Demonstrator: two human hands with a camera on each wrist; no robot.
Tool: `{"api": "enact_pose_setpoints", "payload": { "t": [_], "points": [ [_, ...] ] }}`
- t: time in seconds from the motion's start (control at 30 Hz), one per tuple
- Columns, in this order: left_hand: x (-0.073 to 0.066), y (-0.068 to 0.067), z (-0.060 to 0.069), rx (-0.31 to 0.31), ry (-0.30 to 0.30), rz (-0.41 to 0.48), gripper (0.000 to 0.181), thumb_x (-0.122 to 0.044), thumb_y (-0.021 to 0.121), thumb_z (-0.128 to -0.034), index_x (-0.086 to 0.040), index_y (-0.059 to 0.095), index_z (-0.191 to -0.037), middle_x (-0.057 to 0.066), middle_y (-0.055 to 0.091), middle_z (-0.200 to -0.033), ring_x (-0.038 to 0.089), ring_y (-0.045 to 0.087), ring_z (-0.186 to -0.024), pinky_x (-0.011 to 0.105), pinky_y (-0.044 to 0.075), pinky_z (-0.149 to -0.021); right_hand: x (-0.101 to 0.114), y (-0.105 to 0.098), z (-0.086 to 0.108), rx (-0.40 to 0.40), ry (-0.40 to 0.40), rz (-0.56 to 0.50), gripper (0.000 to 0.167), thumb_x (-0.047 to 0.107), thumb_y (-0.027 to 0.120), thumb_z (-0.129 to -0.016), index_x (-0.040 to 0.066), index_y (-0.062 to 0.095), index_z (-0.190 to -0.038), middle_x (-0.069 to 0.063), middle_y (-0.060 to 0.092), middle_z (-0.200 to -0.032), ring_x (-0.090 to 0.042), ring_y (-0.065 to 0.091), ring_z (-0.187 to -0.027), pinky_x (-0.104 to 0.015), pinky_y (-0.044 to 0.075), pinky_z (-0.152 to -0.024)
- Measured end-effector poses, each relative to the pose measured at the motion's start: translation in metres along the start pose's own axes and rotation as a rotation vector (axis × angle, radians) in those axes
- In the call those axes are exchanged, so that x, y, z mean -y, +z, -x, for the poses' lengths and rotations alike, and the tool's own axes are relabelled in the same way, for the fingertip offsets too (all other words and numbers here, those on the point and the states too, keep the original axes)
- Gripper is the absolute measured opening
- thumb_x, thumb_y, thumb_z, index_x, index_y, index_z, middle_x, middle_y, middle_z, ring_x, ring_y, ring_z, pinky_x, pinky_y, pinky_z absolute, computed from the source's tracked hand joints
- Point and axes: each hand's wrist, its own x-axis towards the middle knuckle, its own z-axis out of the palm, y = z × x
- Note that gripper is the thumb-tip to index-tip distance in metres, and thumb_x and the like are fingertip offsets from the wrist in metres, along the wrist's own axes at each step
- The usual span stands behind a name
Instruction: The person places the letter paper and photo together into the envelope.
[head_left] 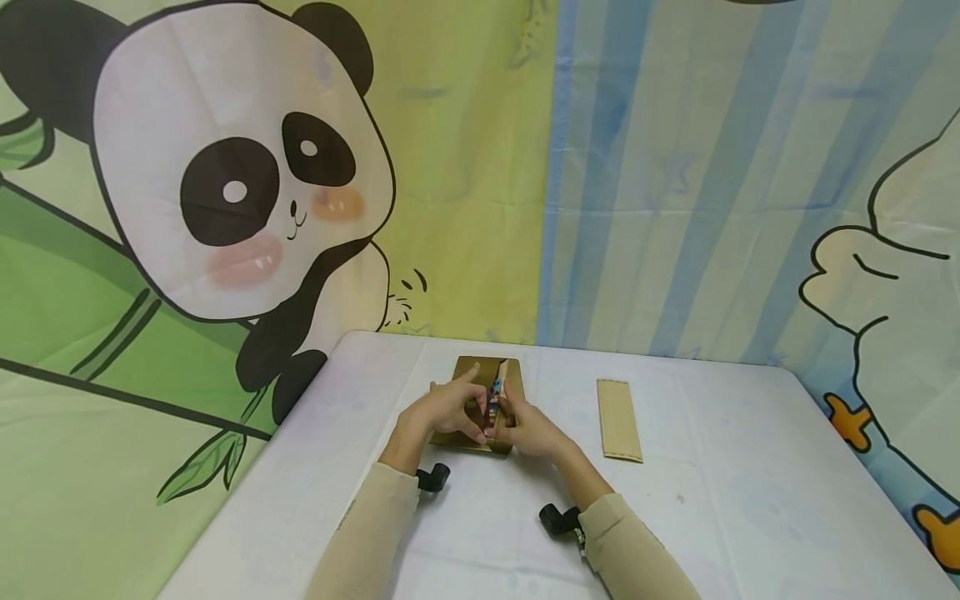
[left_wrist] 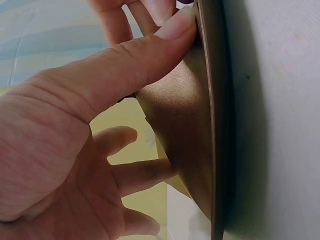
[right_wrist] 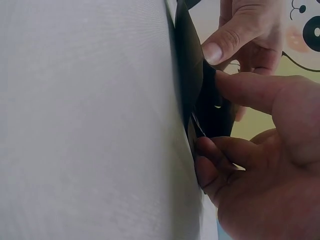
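A brown, leather-like folder [head_left: 468, 367] lies on the white table, with a narrow multicoloured strip [head_left: 494, 390] showing along its opening. From the left side my left hand [head_left: 447, 407] reaches over it; in the left wrist view its thumb [left_wrist: 167, 37] pinches the edge of the brown sheet [left_wrist: 185, 120], while the other fingers spread behind. My right hand [head_left: 534, 427] grips the folder's right side. Its thumb [right_wrist: 245, 90] touches a dark inner face [right_wrist: 212, 110] in the right wrist view, and its curled fingers hold the lower edge. What lies inside is mostly hidden.
A flat beige rectangular piece [head_left: 619, 419] lies on the white table [head_left: 720, 500] to the right of my hands. Behind the table hangs a printed cloth with a panda [head_left: 240, 192]. Each wrist carries a small black camera [head_left: 558, 520].
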Motion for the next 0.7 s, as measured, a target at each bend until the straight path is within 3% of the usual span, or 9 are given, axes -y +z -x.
{"api": "enact_pose_setpoints", "payload": {
  "t": [0.1,0.17,0.27,0.37,0.5,0.7],
  "points": [
    [-0.001,0.000,0.000,0.001,-0.004,0.001,0.039,-0.036,0.097,-0.0675,-0.028,0.064,-0.086,0.019,0.013,-0.174,0.049,0.046,-0.144,0.087,0.003,-0.112,-0.002,0.000,-0.002,0.024,-0.042,-0.001,0.100,0.010,0.070,-0.099,-0.008,-0.007,-0.161,-0.030,0.064,-0.124,-0.014,0.052,-0.072,-0.023,0.041,-0.061],
    [-0.002,-0.001,0.001,0.002,-0.007,0.005,0.038,-0.035,0.097,-0.0676,-0.028,0.064,-0.086,0.018,0.013,-0.174,0.050,0.045,-0.145,0.086,0.003,-0.113,-0.003,0.001,-0.003,0.030,-0.072,0.015,0.100,0.010,0.070,-0.099,-0.011,-0.006,-0.160,-0.030,0.065,-0.128,-0.018,0.057,-0.080,-0.026,0.046,-0.070],
    [-0.003,-0.001,0.001,0.000,-0.009,0.004,0.038,-0.035,0.097,-0.0677,-0.027,0.065,-0.087,0.018,0.013,-0.174,0.050,0.044,-0.145,0.086,0.003,-0.114,-0.003,0.000,-0.002,0.004,-0.069,0.060,0.100,0.015,0.073,-0.098,-0.011,-0.001,-0.161,-0.028,0.058,-0.145,-0.027,0.063,-0.102,-0.039,0.052,-0.094],
    [-0.003,-0.002,0.001,-0.002,-0.010,0.005,0.038,-0.035,0.097,-0.0681,-0.026,0.066,-0.088,0.018,0.014,-0.174,0.051,0.044,-0.145,0.086,0.003,-0.114,-0.001,-0.004,0.000,-0.040,0.009,0.082,0.099,0.023,0.074,-0.097,-0.004,0.006,-0.164,-0.026,0.048,-0.156,-0.036,0.054,-0.127,-0.055,0.043,-0.112],
    [-0.003,-0.002,0.001,0.001,-0.015,0.007,0.037,-0.034,0.097,-0.0688,-0.026,0.065,-0.087,0.017,0.014,-0.174,0.052,0.044,-0.144,0.086,0.003,-0.114,0.004,-0.013,0.007,-0.128,0.132,0.149,0.094,0.033,0.074,-0.097,0.008,0.015,-0.167,-0.029,0.047,-0.155,-0.048,0.040,-0.139,-0.071,0.033,-0.113],
    [-0.001,-0.001,0.002,0.004,-0.015,0.004,0.037,-0.035,0.097,-0.0690,-0.026,0.065,-0.087,0.018,0.014,-0.174,0.054,0.042,-0.145,0.087,0.003,-0.112,-0.003,-0.026,0.012,-0.243,0.160,0.325,0.092,0.035,0.073,-0.096,0.007,0.020,-0.166,-0.025,0.031,-0.167,-0.051,0.029,-0.150,-0.075,0.016,-0.118]
  ]
}}
